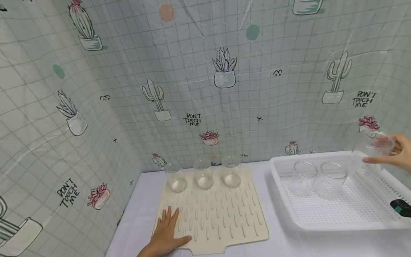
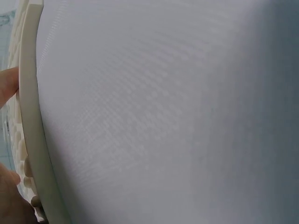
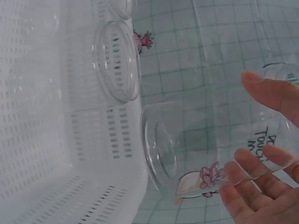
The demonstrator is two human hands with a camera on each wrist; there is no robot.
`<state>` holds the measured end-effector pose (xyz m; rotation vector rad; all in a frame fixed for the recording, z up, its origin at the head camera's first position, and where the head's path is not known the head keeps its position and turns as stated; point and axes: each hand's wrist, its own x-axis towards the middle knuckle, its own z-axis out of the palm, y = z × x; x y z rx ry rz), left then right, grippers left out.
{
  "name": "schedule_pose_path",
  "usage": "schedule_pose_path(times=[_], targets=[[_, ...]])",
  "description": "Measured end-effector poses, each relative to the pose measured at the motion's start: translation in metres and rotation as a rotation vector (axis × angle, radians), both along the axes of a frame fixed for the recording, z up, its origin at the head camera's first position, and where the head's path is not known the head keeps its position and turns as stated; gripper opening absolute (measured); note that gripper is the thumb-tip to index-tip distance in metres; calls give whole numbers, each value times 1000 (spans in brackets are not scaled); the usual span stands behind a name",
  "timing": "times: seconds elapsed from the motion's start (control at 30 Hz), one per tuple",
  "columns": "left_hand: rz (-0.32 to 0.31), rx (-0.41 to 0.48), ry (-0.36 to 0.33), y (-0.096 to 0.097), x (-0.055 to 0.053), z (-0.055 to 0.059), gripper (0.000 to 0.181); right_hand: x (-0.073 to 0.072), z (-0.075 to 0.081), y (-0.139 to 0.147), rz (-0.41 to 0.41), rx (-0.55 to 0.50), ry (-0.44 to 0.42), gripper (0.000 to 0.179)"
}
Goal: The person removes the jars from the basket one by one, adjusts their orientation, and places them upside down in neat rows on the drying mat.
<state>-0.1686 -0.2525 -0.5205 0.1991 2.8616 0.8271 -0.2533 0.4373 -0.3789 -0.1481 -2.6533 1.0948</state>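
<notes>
My right hand (image 1: 396, 151) grips a clear cup (image 1: 369, 150) near its rim, between thumb and fingers, over the back right of a white perforated basket (image 1: 297, 216). In the right wrist view the base of that cup (image 3: 161, 151) appears beside the basket wall. Two more clear cups stand side by side inside the basket, a left one (image 1: 305, 176) and a right one (image 1: 333, 178). Spread flat, my left hand (image 1: 167, 230) rests on the near left part of a cream ridged mat (image 1: 231, 221). Three clear cups (image 1: 204, 175) stand in a row along the mat's far edge.
The white-covered table (image 1: 133, 217) carries the mat and the basket. A curtain (image 1: 179, 71) printed with cacti hangs close behind and to the left. At the right edge a black and teal object (image 1: 401, 208) overlaps the basket.
</notes>
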Motion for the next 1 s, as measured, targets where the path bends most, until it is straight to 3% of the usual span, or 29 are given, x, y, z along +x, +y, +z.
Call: schedule_pose_path(times=[0.3,0.4,0.5,0.73,0.9,1.0], targets=[[0,27,13,0,0,0,114,7,20,-14,47,10,105,69],[-6,45,10,0,1,2,113,11,27,-24,80,2,165,69],[-5,56,7,1,0,9,113,16,36,-35,110,2,201,78],[-17,31,51,5,-4,24,109,30,58,-62,194,-22,270,79],[-45,53,98,11,-8,37,107,40,68,-83,235,-48,266,75],[-62,98,87,15,-8,49,106,46,72,-96,245,-41,248,73]])
